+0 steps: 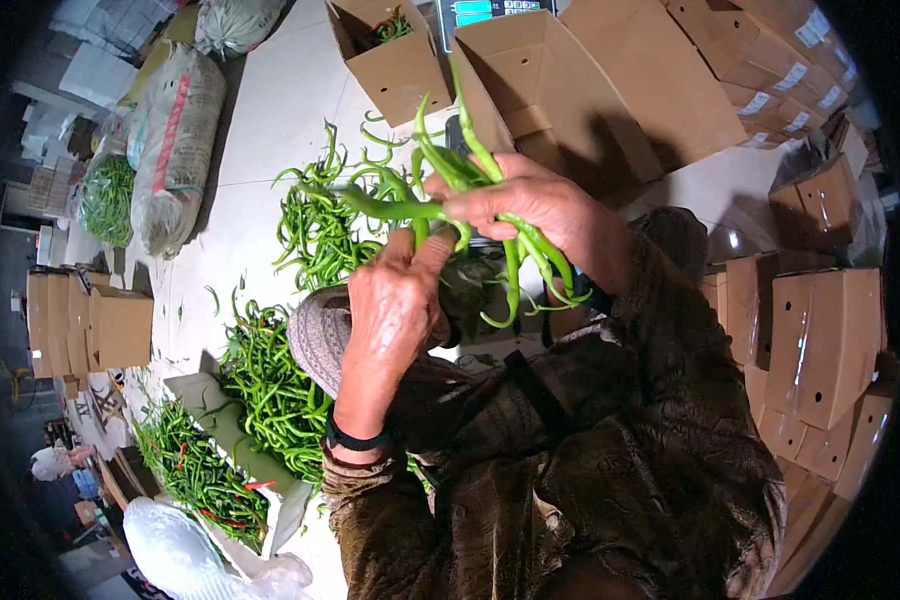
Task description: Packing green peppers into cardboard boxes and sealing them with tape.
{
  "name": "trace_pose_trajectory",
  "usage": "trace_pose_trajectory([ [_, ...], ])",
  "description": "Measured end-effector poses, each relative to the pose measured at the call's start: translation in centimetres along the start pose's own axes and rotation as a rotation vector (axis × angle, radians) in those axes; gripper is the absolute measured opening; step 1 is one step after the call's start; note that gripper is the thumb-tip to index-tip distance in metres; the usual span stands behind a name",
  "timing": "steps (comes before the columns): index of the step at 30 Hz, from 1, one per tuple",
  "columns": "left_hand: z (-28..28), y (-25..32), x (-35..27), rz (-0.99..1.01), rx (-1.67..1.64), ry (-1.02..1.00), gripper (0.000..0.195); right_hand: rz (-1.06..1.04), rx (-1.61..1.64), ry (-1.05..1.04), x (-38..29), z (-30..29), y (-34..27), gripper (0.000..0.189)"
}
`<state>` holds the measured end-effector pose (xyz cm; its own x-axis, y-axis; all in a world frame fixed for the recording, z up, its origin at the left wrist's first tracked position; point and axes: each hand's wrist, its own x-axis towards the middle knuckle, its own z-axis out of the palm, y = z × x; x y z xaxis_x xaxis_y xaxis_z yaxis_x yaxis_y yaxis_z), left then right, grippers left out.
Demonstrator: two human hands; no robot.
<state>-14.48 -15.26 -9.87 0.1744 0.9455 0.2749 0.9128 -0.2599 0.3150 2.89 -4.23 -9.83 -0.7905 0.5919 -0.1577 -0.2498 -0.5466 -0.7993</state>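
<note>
My right hand (540, 199) grips a loose bunch of long green chili peppers (540, 251), whose ends stick out above and below the fist. Just left of it, my left hand (394, 296) pinches a green chili pepper (420, 231) between thumb and fingers, close against the bunch. Beneath and beyond the hands, a pile of green chili peppers (319, 232) is spread over the pale tiled floor (251, 150). A second heap of chili peppers (274, 382) lies to the left of my left forearm.
An open cardboard box (529, 82) stands ahead, beside a smaller box (401, 82) with peppers inside and a digital scale (495, 9). A white foam box (285, 510) holds green and some red peppers. Stuffed sacks (176, 150) lie left; stacked cartons (825, 345) line the right.
</note>
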Motion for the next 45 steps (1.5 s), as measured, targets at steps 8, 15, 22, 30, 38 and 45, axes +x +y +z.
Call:
trace_pose_trajectory([
  [8, -1.6, 0.1, -1.4, -0.11, 0.047, 0.059, 0.061, 0.007, 0.108, 0.285, 0.7, -1.5, 2.1, 0.029],
  [15, -0.3, 0.4, -0.7, 0.043, 0.026, 0.227, 0.065, 0.067, 0.378, 0.041, 1.6, -1.4, 4.3, 0.021],
  [22, -0.7, 0.7, -0.9, 0.017, -0.03, 0.382, 0.043, -0.02, 0.347, 0.066, 2.5, -0.7, 3.7, 0.028],
  [30, 1.3, 5.8, -4.2, -0.048, -0.474, 0.138, 0.042, -0.116, 0.535, -0.086, 2.7, -2.0, 1.8, 0.023],
  [38, 4.8, 7.0, -5.0, -0.25, -0.73, 0.14, 0.018, -0.27, 0.381, 0.099, 1.3, -2.8, 0.8, 0.022],
  [45, 5.9, 6.3, -4.7, -0.14, -0.528, 0.204, 0.017, -0.368, 0.142, 0.111, 0.2, -1.7, 0.0, 0.021],
])
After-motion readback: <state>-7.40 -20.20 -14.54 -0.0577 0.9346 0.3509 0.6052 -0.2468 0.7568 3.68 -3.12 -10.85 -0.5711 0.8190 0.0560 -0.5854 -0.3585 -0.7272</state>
